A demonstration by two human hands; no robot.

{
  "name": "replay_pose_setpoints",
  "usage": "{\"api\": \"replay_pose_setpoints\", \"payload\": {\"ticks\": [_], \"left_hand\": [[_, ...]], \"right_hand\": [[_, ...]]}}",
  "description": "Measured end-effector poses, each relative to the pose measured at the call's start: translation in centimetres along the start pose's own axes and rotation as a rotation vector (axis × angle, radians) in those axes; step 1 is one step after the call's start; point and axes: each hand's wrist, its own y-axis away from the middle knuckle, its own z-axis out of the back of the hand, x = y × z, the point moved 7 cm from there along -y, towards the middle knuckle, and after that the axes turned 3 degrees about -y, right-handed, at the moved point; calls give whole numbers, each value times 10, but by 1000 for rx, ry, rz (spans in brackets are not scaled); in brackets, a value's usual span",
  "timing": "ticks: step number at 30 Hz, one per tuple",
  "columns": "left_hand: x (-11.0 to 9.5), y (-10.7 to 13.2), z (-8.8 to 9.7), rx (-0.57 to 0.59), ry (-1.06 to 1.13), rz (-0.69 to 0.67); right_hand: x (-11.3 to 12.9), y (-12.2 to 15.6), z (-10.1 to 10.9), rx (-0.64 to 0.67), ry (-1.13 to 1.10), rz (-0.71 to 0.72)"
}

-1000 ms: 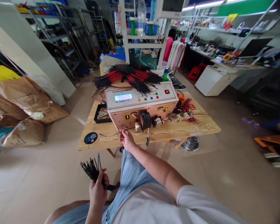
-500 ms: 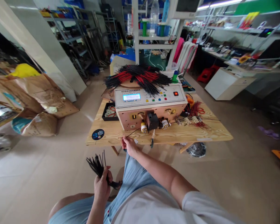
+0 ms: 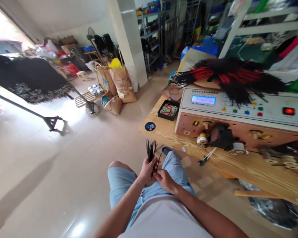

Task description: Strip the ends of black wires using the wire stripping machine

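- In the head view, the left hand [image 3: 147, 170] was wrapped around a bundle of black wires [image 3: 150, 151], its fingers closed on them below their fanned-out upper ends.
- The bundle stood roughly upright in that grip: the loose tips spread above the fist, and a shorter length showed beneath it, between the two hands.
- The right hand [image 3: 164, 180] was just beside the left, lower and a little to the right, thumb and forefinger drawn narrow at the lower part of the wires — whether they pinched any, I could not tell.
- One black wire [image 3: 160, 158] stood apart from the rest, slanting up from between the hands to the right of the bundle.
- Both hands were above the lap, over light blue trousers [image 3: 180, 168], near the wooden table [image 3: 169, 135] but off its edge.
- On the table stood a wire-processing machine [image 3: 240, 120] with a lit display [image 3: 203, 100] and a glowing red switch [image 3: 288, 111].
- A heap of red and black wires [image 3: 228, 74] lay across its top, well apart from the hands.
- Left of the machine was a black tray [image 3: 166, 116] of pale and red strands — just beyond a round dark sticker [image 3: 150, 126].
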Motion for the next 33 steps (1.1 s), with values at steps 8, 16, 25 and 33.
{"api": "replay_pose_setpoints", "payload": {"ticks": [8,16,25,33], "left_hand": [[-14,-2,3,2,18,-13],[-6,-10,21,143,138,72],[-1,-13,10,147,299,129],[-1,-9,14,120,249,153]], "right_hand": [[-6,18,-23,322,296,-73],[7,-22,70,-85,34,-63],[35,-50,205,-692,-896,176],[51,-59,208,-764,-980,240]]}}
